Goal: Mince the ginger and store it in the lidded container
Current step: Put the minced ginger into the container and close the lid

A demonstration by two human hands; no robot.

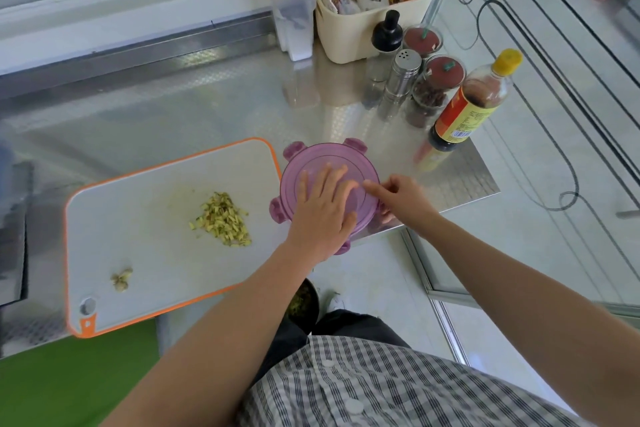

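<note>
Pressing flat with straight fingers, the left hand (322,208) pins the lidded container (311,159) while the right hand (403,199) curls at the rim beside it, grip unclear; probably best to lift each clip before scooping in the minced ginger (221,218) left of the left hand.

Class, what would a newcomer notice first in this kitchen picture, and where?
The purple lidded container sits in the middle, with the left hand flat on its lid and the right hand touching its right edge. Left of it, a pile of chopped ginger lies on the orange-rimmed cutting board.
</note>
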